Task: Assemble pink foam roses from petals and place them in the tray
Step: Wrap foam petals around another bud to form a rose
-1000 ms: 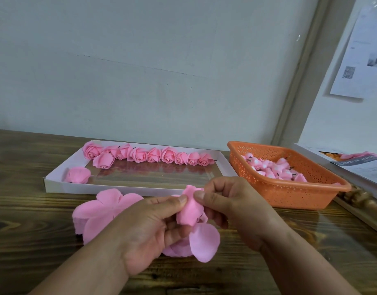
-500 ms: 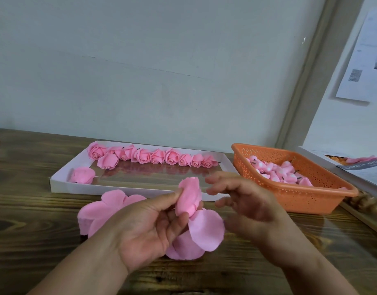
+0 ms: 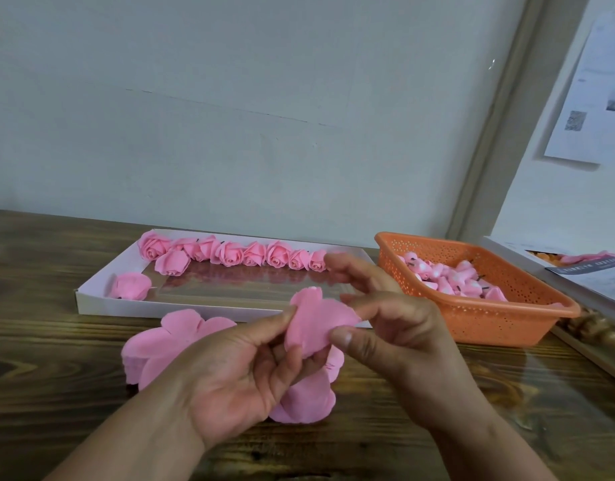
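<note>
My left hand [image 3: 243, 373] pinches a half-built pink foam rose [image 3: 316, 324] between thumb and fingers, above the wooden table. My right hand [image 3: 393, 328] pinches one of its petals at the right edge, thumb below and fingers above. Loose petals of the same piece hang down under my left hand [image 3: 299, 404]. A pile of flat pink petal sheets [image 3: 160, 345] lies on the table to the left. Behind stands a white tray [image 3: 101, 300] with a row of several finished roses [image 3: 229, 253] along its far side and one rose [image 3: 130, 286] at its left end.
An orange perforated basket [image 3: 490, 321] holding several pink rose cores stands at the right. Further right lie papers and a box [image 3: 591, 272]. A pale wall rises behind the table.
My right hand let go of the rose bud, then came back and took hold of a petal, which is now spread wider across the bud. My left hand kept its hold.
</note>
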A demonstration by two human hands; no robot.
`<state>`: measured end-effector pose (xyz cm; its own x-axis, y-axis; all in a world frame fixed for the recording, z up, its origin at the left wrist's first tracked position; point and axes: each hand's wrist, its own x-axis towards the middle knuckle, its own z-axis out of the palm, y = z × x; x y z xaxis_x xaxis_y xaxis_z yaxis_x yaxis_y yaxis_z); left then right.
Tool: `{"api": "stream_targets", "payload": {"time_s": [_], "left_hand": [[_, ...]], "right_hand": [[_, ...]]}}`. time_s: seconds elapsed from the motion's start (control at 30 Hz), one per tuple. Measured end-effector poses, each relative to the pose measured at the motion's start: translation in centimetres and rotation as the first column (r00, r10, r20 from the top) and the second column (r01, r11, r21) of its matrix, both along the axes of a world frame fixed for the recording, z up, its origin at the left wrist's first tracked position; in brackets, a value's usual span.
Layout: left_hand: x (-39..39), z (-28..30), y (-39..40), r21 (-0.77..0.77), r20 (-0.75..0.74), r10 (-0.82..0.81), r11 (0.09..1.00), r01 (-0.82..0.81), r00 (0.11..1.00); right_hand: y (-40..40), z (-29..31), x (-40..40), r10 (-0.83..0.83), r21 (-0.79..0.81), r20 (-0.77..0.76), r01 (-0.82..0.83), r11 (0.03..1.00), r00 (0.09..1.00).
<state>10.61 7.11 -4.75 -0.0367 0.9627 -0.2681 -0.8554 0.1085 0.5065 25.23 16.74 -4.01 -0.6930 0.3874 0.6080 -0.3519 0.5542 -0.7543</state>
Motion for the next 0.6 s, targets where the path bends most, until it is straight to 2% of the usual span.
{"api": "stream_targets", "payload": {"time_s": [0.23, 0.33, 0.5, 0.6], "left_hand": [[0.2, 0.0, -0.1, 0.005, -0.067, 0.0, 1.0, 0.0, 0.998], [0.3, 0.0, -0.1, 0.005, -0.062, 0.006, 1.0, -0.006, 0.998], [0.4, 0.0, -0.2, 0.004, -0.071, 0.032, 0.999, -0.032, 0.997], [0.6, 0.1, -0.2, -0.001, -0.105, 0.011, 1.0, -0.011, 0.994]], "right_hand": [[0.3, -0.1, -0.5, -0.068, -0.026, 0.022, 0.069, 0.997, 0.997], [0.2, 0.3, -0.3, -0.051, 0.041, 0.065, 0.049, 0.998, 0.997], [0.3, 1.1, 0.1, -0.043, 0.226, 0.225, -0.01, 0.974, 0.973], [0.3, 1.2, -0.1, -0.073, 0.19, 0.244, 0.026, 0.982, 0.967]]}}
